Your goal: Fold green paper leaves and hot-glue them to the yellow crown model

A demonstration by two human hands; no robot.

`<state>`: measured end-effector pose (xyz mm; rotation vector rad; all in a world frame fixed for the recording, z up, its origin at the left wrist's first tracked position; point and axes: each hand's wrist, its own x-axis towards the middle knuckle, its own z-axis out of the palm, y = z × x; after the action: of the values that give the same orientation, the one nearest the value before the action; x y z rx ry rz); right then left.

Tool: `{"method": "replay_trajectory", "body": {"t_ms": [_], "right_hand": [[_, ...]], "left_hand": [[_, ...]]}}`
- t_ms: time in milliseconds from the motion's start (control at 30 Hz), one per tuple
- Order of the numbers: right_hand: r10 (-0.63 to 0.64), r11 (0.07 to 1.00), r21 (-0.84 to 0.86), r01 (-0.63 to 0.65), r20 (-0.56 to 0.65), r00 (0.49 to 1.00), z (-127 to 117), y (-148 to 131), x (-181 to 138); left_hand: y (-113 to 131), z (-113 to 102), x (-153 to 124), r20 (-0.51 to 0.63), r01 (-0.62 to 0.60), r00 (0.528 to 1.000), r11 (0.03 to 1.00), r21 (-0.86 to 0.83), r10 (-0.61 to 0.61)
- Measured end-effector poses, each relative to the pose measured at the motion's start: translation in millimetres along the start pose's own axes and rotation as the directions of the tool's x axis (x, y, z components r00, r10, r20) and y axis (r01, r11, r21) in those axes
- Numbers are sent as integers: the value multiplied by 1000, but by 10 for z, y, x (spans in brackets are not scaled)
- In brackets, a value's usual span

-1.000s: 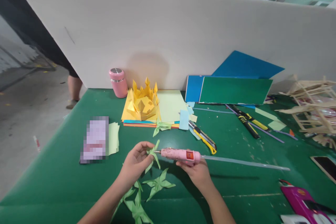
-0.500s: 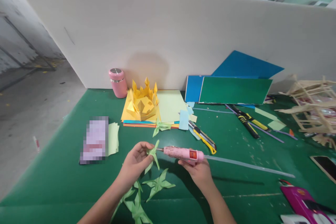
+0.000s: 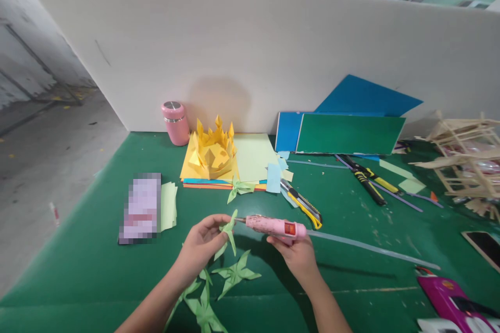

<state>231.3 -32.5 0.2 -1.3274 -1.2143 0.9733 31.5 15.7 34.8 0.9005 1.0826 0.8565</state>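
Observation:
Between the fingers of my left hand [image 3: 203, 242] is a light green folded paper flower [image 3: 229, 231], its thin petals pointing up and down. My right hand [image 3: 295, 257] is wrapped round the handle of a pink hot glue gun [image 3: 269, 225]. The gun's metal nozzle points left and its tip is at the paper flower; whether they touch I cannot tell. A long clear glue stick [image 3: 371, 247] sticks out of the gun's back. Below my hands, several more green paper flowers, one a five-pointed star [image 3: 236, 273], lie on the green table [image 3: 351, 296].
A yellow paper crown [image 3: 213, 158] sits on stacked coloured paper, beside a pink flask [image 3: 176, 124]. A utility knife [image 3: 302, 205] and pliers [image 3: 367, 179] lie beyond the glue gun. Wooden-stick models [image 3: 469, 161] stand at the right. A white partition [image 3: 234, 52] closes off the back.
The glue gun has shifted very slightly to the right. My left hand with the paper flower has barely moved.

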Motion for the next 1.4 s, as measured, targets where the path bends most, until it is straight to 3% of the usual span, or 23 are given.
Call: {"method": "replay_trajectory", "body": {"t_ms": [500, 633, 833, 933, 1033, 1167, 1300, 1400], "right_hand": [[-104, 985, -143, 91, -85, 991, -23, 86, 3], [-47, 985, -172, 9, -214, 976, -26, 220, -6], [93, 994, -22, -108, -353, 931, -50, 220, 43], [135, 972, -130, -197, -382, 914, -114, 162, 79], [78, 914, -331, -234, -423, 903, -191, 163, 97], [-93, 828, -542, -143, -384, 919, -255, 236, 113], [-168, 778, -624, -75, -321, 932, -276, 290, 129], [-237, 746, -663, -66, -356, 904, -249, 230, 113]], "left_hand": [[29, -4, -25, 38, 48, 998, 998, 44, -50], [25, -9, -36, 53, 32, 998, 998, 52, -35], [37, -6, -38, 30, 25, 999, 999, 35, -26], [26, -13, -28, 6, 1, 1000, 999, 33, -1], [15, -21, -20, -6, -23, 1000, 999, 35, 23], [6, -17, -19, -6, -39, 999, 999, 27, 39], [-4, -9, -18, -7, -71, 997, 997, 11, 71], [-17, -6, -10, -3, -138, 990, 990, 21, 138]]}}
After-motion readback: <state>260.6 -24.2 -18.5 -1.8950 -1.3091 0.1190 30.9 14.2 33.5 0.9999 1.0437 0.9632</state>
